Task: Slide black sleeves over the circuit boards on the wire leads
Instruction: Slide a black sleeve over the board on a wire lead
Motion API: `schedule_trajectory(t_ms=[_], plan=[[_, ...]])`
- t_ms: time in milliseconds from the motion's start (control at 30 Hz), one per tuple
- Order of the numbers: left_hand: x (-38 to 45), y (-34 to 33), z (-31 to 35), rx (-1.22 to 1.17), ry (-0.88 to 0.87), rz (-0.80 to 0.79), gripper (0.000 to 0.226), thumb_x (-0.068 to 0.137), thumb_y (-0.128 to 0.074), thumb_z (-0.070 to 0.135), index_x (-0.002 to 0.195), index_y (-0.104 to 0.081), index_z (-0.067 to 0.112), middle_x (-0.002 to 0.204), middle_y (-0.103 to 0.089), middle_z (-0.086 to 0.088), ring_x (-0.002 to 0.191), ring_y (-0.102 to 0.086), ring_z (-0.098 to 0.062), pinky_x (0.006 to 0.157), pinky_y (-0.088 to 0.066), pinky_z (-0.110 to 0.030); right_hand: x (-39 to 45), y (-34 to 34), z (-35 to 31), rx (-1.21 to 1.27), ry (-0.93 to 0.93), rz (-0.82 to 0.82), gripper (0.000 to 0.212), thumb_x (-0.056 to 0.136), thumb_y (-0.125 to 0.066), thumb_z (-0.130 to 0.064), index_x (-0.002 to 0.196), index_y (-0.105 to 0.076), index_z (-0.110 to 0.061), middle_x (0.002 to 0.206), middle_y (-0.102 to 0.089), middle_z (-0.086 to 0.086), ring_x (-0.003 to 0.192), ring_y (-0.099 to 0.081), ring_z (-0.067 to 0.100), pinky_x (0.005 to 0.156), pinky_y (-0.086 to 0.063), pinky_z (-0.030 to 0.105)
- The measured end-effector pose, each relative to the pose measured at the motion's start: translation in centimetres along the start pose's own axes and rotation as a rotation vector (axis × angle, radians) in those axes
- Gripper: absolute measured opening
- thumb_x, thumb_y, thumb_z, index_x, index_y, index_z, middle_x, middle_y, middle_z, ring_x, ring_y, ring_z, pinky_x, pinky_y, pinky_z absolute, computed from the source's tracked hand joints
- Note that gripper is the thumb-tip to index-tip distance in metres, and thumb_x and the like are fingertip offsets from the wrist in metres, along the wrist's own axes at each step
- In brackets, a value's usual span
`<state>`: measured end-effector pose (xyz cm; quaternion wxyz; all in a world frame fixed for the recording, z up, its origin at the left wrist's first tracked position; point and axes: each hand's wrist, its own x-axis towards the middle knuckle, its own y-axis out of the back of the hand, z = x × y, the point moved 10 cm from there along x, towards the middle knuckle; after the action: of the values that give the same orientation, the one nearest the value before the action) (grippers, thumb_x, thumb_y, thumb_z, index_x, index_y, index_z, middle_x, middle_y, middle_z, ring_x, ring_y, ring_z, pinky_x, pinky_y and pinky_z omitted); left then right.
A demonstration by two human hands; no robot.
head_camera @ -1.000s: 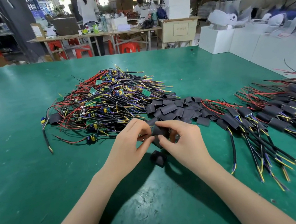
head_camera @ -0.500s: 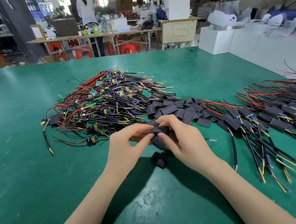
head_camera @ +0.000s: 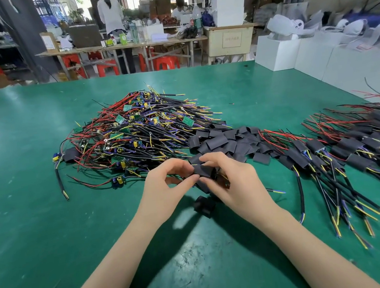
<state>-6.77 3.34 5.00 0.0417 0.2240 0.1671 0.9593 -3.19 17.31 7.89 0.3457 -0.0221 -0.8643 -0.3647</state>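
Both hands pinch one black sleeve [head_camera: 203, 171] just above the table, left hand [head_camera: 165, 188] beside right hand [head_camera: 233, 186], so I'd hold its mouth open and feed the board in square, unforced.

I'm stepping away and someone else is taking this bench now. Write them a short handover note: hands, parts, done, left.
Left hand and right hand both pinch one black sleeve above the green table; whether a board is inside it cannot be seen.
One loose sleeve lies just below the hands.
Empty sleeves are heaped behind the hands.
Done: sleeved leads lie in a row at right.
Left: the unsleeved pile of boards and wires at left, still large.
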Motion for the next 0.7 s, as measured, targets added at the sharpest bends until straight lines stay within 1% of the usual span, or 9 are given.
schedule_trajectory(t_ms=[133, 267, 333, 400, 500, 600, 700], plan=[[0.1, -0.2, -0.1, 0.022, -0.020, -0.058, 0.018, 0.082, -0.074, 0.006, 0.086, -0.065, 0.020, 0.084, -0.066, 0.015, 0.079, -0.062, -0.003, 0.075, -0.052, -0.025, -0.1, -0.1, -0.1, 0.024, 0.019, 0.001, 0.034, 0.084, -0.072, -0.024, 0.115, -0.058, -0.019, 0.102, -0.069, -0.012, 0.089, -0.067, 0.011, 0.078, -0.049, 0.022], [0.1, -0.4, 0.2, 0.065, -0.056, -0.125, 0.016, 0.086, -0.070, 0.007, 0.091, -0.062, 0.020, 0.088, -0.063, 0.012, 0.086, -0.061, -0.010, 0.080, -0.051, -0.035, -0.1, -0.4, 0.1, 0.029, 0.014, -0.019, 0.033, 0.085, -0.071, -0.025, 0.115, -0.061, -0.018, 0.100, -0.071, -0.009, 0.090, -0.066, 0.007, 0.078, -0.049, 0.020], [0.0, -0.5, 0.5, 0.087, -0.080, -0.145, 0.016, 0.087, -0.069, 0.006, 0.092, -0.059, 0.019, 0.090, -0.062, 0.007, 0.088, -0.061, -0.014, 0.082, -0.051, -0.039, -0.1, -0.5, 0.0, -0.002, 0.029, -0.025, 0.030, 0.085, -0.072, -0.024, 0.112, -0.063, -0.017, 0.094, -0.071, -0.007, 0.081, -0.065, 0.009, 0.073, -0.048, 0.020], [-0.1, -0.7, 0.7, 0.097, -0.084, -0.161, 0.015, 0.087, -0.068, 0.006, 0.091, -0.058, 0.018, 0.090, -0.062, 0.004, 0.087, -0.060, -0.014, 0.083, -0.050, -0.039, -0.1, -0.5, 0.0, -0.016, 0.034, -0.029, 0.028, 0.084, -0.072, -0.024, 0.110, -0.064, -0.017, 0.091, -0.070, -0.007, 0.074, -0.062, 0.010, 0.069, -0.048, 0.023], [0.0, -0.6, 0.7, 0.096, -0.079, -0.177, 0.013, 0.087, -0.068, 0.005, 0.090, -0.060, 0.014, 0.088, -0.062, 0.004, 0.084, -0.059, -0.011, 0.080, -0.051, -0.037, -0.2, -0.5, 0.0, -0.016, 0.036, -0.031, 0.028, 0.085, -0.072, -0.024, 0.111, -0.064, -0.017, 0.092, -0.070, -0.006, 0.074, -0.061, 0.009, 0.070, -0.050, 0.026], [-0.1, -0.5, 1.1, 0.117, -0.121, -0.181, 0.012, 0.087, -0.069, 0.005, 0.086, -0.060, 0.013, 0.084, -0.060, 0.006, 0.079, -0.057, -0.008, 0.075, -0.050, -0.029, -0.1, -0.6, 0.1, -0.020, 0.034, -0.040, 0.028, 0.085, -0.072, -0.024, 0.111, -0.065, -0.016, 0.093, -0.070, -0.006, 0.072, -0.058, 0.005, 0.071, -0.049, 0.026], [-0.3, -0.6, 1.3, 0.138, -0.145, -0.200, 0.012, 0.088, -0.068, 0.007, 0.086, -0.059, 0.014, 0.084, -0.059, 0.006, 0.078, -0.058, -0.008, 0.074, -0.050, -0.027, 0.0, -0.5, 0.3, 0.014, 0.014, -0.053, 0.029, 0.084, -0.073, -0.024, 0.111, -0.066, -0.015, 0.097, -0.071, -0.006, 0.081, -0.065, 0.008, 0.075, -0.051, 0.026]])
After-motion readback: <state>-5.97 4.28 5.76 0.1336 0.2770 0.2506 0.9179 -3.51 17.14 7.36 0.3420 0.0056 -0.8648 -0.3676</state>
